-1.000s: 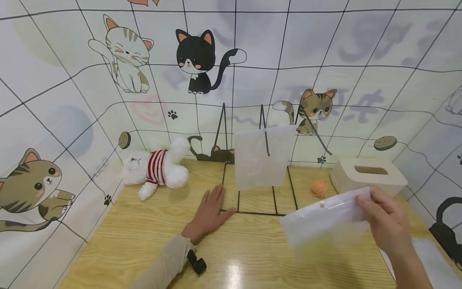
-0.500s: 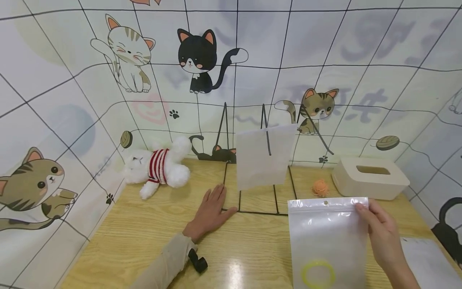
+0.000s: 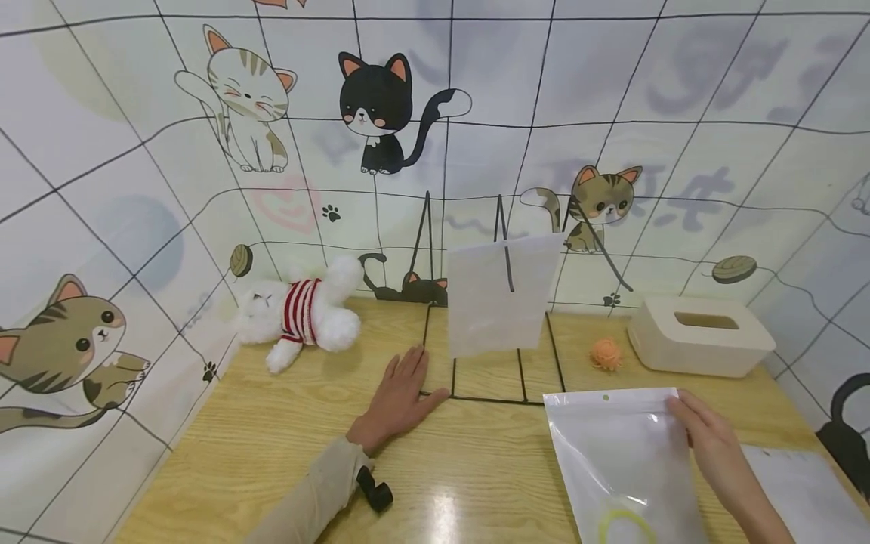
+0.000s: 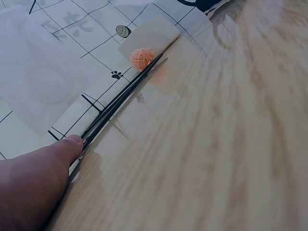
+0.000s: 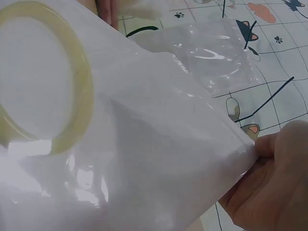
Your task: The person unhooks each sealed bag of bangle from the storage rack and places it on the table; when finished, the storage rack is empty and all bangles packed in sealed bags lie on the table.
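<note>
In the head view my right hand (image 3: 714,446) pinches the top right corner of a clear-fronted zip bag (image 3: 621,446) with a punched hole in its top strip. Inside lies a yellow bangle-like ring (image 5: 83,91), large in the right wrist view. The bag hangs over the table's right front, its lower end cut off by the frame. My left hand (image 3: 397,397) lies flat on the table, fingers straight, at the left front corner of a black wire display rack (image 3: 489,400). Another bag (image 3: 499,302) hangs from the rack's middle hook.
An orange yarn ball (image 3: 606,354) sits right of the rack, before a cream tissue box (image 3: 700,336). A white plush toy (image 3: 299,313) in a striped top lies back left. Another flat bag (image 3: 798,483) rests at the right edge. A cat-print cloth wall (image 3: 476,45) stands behind.
The right hand has lowered the bag and turned its front into view, so the yellow ring inside shows. My left hand has stayed in place on the table.
</note>
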`<state>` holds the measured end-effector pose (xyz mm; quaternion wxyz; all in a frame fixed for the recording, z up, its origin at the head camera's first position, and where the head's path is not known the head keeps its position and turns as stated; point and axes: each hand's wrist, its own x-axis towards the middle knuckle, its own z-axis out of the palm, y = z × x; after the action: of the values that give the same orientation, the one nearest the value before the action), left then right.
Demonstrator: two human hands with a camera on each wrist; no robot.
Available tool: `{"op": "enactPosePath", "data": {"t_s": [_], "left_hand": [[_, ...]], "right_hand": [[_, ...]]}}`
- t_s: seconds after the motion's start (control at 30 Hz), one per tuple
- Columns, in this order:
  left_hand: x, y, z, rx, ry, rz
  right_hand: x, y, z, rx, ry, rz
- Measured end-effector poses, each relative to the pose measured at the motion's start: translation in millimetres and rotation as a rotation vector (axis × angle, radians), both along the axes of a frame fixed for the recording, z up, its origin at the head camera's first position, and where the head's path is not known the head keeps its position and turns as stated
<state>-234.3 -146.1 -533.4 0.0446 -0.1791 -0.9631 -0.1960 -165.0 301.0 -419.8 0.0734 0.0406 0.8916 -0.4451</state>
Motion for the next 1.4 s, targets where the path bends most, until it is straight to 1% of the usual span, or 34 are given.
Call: {"op": "enactPosePath", "data": {"t_s": [0.03, 0.1, 0.13, 0.2, 0.33, 0.43, 0.47, 0.57, 0.67, 0.7, 0.83, 0.97, 1.03, 1.13, 1.2, 1.4], "left_hand": [[0.2, 0.3, 0.3, 0.004, 0.002, -0.002], [0.0, 0.7, 0.2, 0.010, 0.009, -0.006], [-0.2, 0.8, 0.0, 0.011, 0.012, -0.007], [-0.7, 1.0, -0.6, 0.014, 0.018, -0.011], [-1.7, 0.8, -1.5, 0.008, 0.023, -0.007], [-2.2, 0.4, -1.2, -0.002, 0.020, -0.001], [-2.3, 0.3, -1.0, -0.005, 0.020, -0.002], [-3.0, 0.2, 0.2, -0.014, 0.018, -0.004], [-3.9, 0.1, 0.4, -0.020, 0.017, -0.002], [-4.2, 0.1, 0.4, -0.020, 0.017, -0.003], [-3.9, 0.4, 0.9, -0.020, 0.019, -0.002], [-3.3, 1.5, 0.6, -0.012, 0.017, -0.008], [-2.7, 1.9, 0.4, -0.011, 0.014, -0.011], [-1.8, 1.9, 0.8, -0.016, 0.000, -0.009], [-1.3, 1.9, 1.2, -0.017, -0.007, -0.006], [-1.3, 2.0, 0.9, -0.023, -0.001, -0.006]], "right_hand": [[-1.6, 2, -0.5, 0.007, -0.030, 0.022], [-3.8, 6, -3.1, 0.013, -0.060, 0.054], [-3.8, 8, -5.2, 0.008, -0.063, 0.067], [-3.5, 12, -10.2, 0.004, -0.043, 0.095], [-5.1, 23, -21.0, 0.102, 0.008, 0.154], [-8.9, 29, -27.1, 0.174, 0.006, 0.185], [-10.3, 31, -28.4, 0.184, -0.004, 0.198], [-14.7, 35, -30.6, 0.219, -0.086, 0.210], [-18.7, 40, -31.8, 0.280, -0.133, 0.237], [-19.5, 41, -32.4, 0.305, -0.138, 0.246], [-20.3, 49, -37.9, 0.388, -0.085, 0.311], [-22.5, 55, -43.6, 0.425, -0.098, 0.375], [-23.5, 57, -46.3, 0.414, -0.129, 0.393], [-25.6, 61, -49.1, 0.413, -0.140, 0.415], [-26.9, 65, -50.5, 0.429, -0.145, 0.433], [-29.9, 74, -53.3, 0.573, -0.122, 0.431]]}}
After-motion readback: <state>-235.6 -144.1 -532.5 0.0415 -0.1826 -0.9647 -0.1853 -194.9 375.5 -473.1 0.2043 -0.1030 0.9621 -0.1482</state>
